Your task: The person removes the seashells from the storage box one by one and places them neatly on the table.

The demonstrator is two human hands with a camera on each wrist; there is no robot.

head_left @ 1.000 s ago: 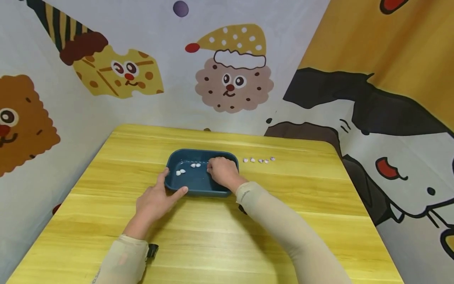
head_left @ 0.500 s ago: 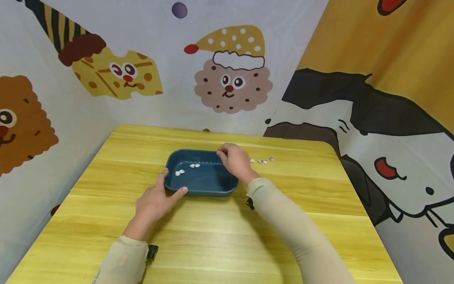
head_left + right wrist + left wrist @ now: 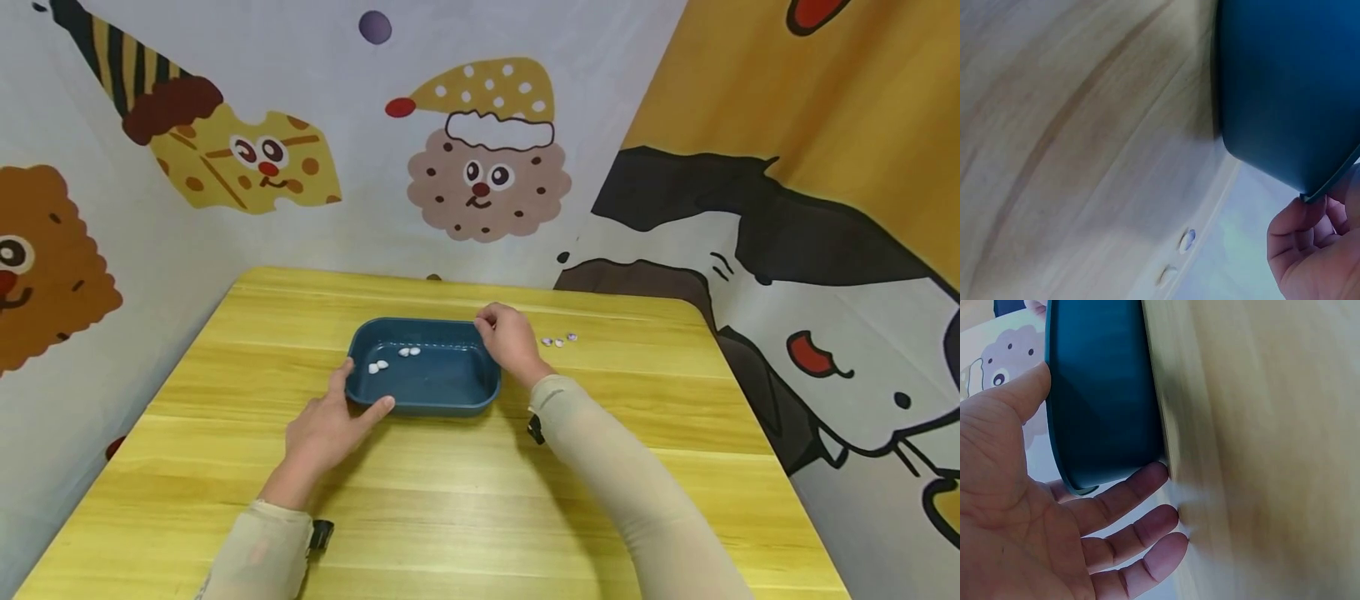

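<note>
A dark teal tray (image 3: pixel 427 408) with raised walls sits on the table. Inside it, toward the left, lie two pairs of small white shells (image 3: pixel 378 367). My left hand (image 3: pixel 321 429) spans the near-left corner. Its thumb touches the rim and its fairly straight fingers lie along the outside wall, as the left wrist view shows. At the back-right corner, my right hand (image 3: pixel 513 342) pinches the rim with curled fingers. The right wrist view shows these curled fingers (image 3: pixel 1291 234) at the corner, partly cut off by the frame edge.
To the right of my right hand, three small purple-and-white shells (image 3: pixel 558 342) show on the yellow wood-grain table (image 3: pixel 450 500). A cloth wall with cartoon prints (image 3: pixel 487 179) stands behind the table's back edge.
My right hand has moved from inside the tray to its back-right corner. It now covers some of the shells on the table. My left hand and the tray have stayed nearly still.
</note>
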